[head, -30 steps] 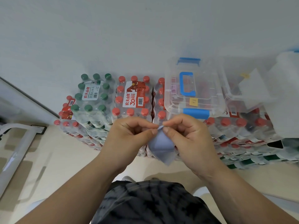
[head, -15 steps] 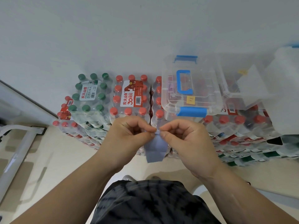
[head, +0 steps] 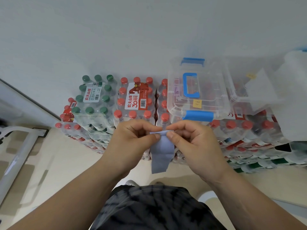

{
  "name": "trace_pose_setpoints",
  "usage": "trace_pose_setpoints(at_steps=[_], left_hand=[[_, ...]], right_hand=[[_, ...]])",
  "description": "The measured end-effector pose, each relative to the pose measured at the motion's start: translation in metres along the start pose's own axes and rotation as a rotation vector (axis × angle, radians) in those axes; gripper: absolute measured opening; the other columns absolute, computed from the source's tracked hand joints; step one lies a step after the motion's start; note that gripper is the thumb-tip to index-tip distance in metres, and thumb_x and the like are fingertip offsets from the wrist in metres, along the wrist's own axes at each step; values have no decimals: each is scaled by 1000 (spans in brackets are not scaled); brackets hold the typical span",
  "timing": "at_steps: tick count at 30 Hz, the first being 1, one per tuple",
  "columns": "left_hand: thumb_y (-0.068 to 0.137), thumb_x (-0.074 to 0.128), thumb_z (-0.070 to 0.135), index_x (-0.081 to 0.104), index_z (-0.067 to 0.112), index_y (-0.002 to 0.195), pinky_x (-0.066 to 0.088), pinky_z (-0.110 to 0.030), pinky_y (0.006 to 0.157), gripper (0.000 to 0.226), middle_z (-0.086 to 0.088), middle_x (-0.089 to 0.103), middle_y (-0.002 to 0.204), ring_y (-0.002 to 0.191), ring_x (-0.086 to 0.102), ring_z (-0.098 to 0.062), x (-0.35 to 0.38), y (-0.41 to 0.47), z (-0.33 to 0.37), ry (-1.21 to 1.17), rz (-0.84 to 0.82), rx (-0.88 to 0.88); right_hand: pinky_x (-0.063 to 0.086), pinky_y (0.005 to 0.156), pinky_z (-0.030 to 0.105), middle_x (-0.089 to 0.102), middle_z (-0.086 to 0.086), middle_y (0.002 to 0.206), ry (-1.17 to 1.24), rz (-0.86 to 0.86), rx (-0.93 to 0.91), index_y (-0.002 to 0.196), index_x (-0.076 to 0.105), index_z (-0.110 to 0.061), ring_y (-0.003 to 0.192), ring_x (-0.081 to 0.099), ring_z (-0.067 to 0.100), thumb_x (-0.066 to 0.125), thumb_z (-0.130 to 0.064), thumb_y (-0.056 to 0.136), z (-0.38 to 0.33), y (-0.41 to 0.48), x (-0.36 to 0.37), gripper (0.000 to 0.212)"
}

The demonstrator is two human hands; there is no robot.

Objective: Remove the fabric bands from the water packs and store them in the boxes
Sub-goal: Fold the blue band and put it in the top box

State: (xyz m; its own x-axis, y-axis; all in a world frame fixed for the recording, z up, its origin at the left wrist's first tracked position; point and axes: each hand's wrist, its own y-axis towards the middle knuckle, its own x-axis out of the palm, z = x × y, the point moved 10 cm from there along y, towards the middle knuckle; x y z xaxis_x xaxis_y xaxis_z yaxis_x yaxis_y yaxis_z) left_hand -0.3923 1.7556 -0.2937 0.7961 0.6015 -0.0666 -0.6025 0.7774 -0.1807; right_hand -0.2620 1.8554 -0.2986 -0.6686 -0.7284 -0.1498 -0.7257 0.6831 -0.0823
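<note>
Pale blue fabric band [head: 160,153], folded, hangs pinched at top by left hand [head: 132,143] and right hand [head: 196,145] fingers; far pack label [head: 136,98] reads "农夫山泉 30周年".

The pale floor [head: 66,163] carries stacked water packs [head: 136,100] in a row along the far wall [head: 149,39], running from the middle to the right. Most have red caps; a green-capped pack [head: 94,97] tops the left end. A white frame [head: 21,146] stands on the floor at the left, and a shoe [head: 131,183] shows at the near edge.
</note>
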Motion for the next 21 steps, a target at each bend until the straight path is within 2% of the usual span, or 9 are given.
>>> trace_pose_setpoints(at_steps=[1,3,5,8,11,15,19,21], left_hand=[[82,68,-12,77,8,80,52,-31,70,22,-22,71,80,74,63,-25,0,0,0,-4,-10,1],[82,66,-14,76,2,82,54,-25,68,19,-12,73,76,73,66,-19,-1,0,2,-11,-13,2],[83,66,-15,76,0,82,55,-25,69,18,-10,74,77,73,67,-19,-3,1,4,8,3,18],[83,66,-12,78,4,82,55,-31,69,20,-8,75,76,73,68,-24,-4,-1,11,102,11,79],[84,68,-8,80,11,83,54,-34,63,22,-3,75,75,72,67,-29,-2,-5,17,250,12,153],[83,70,-6,79,16,80,56,-32,62,24,5,73,72,66,66,-17,-5,-9,25,381,39,257],[85,68,-7,79,12,84,57,-40,71,22,-2,76,78,74,69,-28,-3,-8,18,250,-17,164],[84,68,-8,78,7,86,58,-39,75,17,-8,77,81,79,71,-28,-4,-7,14,130,-22,102]], right_hand=[[62,75,51,77,6,83,15,-7,-6,99,74,-23,80,73,30,69,-15,94,-1,0,1,11],[62,72,39,76,6,82,50,-1,-11,95,75,-22,79,72,29,70,-9,93,-4,-1,2,14],[59,69,28,75,5,80,75,12,-11,90,76,-23,76,71,23,71,-3,90,-6,-1,3,20],[54,66,20,75,-2,75,74,21,11,82,77,-27,70,69,10,72,1,87,-7,1,5,28],[52,66,19,73,-7,69,70,39,38,80,78,-25,67,67,5,72,0,86,-7,1,4,27],[58,70,23,76,-3,76,50,40,23,85,78,-19,73,72,11,75,-6,87,-9,0,8,13],[61,77,28,76,2,82,87,58,39,87,76,-20,81,73,19,76,-8,86,-3,0,6,12],[61,77,28,76,4,83,125,61,48,85,76,-20,82,73,23,76,-5,86,-3,0,5,15]])
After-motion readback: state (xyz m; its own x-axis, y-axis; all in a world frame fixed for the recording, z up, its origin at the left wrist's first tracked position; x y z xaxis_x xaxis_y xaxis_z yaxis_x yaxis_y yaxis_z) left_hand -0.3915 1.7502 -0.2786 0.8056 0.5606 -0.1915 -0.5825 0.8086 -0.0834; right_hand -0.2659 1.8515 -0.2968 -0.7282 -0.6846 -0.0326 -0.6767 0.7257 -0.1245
